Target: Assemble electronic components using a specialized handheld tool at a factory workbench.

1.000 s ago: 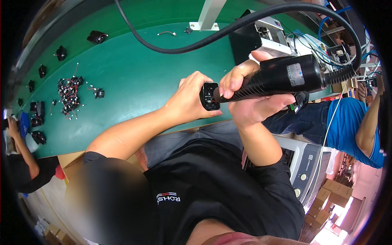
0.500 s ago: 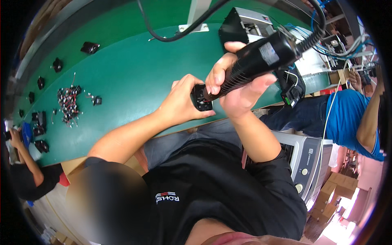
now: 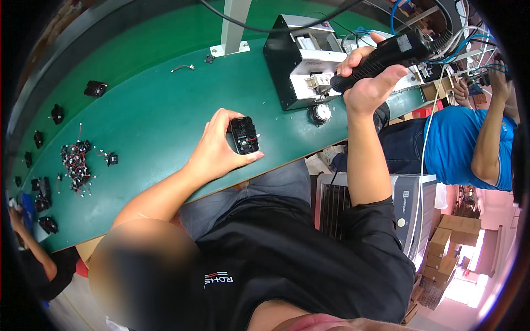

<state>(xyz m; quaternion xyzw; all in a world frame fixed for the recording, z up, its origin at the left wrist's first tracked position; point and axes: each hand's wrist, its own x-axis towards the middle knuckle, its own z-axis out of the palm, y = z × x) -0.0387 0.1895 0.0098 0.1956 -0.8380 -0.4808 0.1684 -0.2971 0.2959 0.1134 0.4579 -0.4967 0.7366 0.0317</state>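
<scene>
In my right hand (image 3: 369, 91) is a black electric screwdriver (image 3: 389, 59), its cable running off at the upper right. The tool's tip points at the front of a black and silver screw feeder (image 3: 284, 63); whether it touches is hard to tell. Closer to me, my left hand (image 3: 212, 146) grips a black plastic housing (image 3: 244, 135) by its side, thumb at the lower edge and fingers at the top. Small parts and a red wire show inside the housing, its hollow side up.
A heap of small wired parts (image 3: 76, 165) lies left on the green table (image 3: 149, 121), with several black housings (image 3: 95, 88) beyond. A metal post (image 3: 234, 25) stands at the back. A round white-topped part (image 3: 320, 114) sits by the feeder. A person in blue (image 3: 464, 146) is at right.
My right hand has carried the screwdriver away from the housing, right and back to the screw feeder. My left hand still holds the housing, now uncovered. The whole view has shifted slightly.
</scene>
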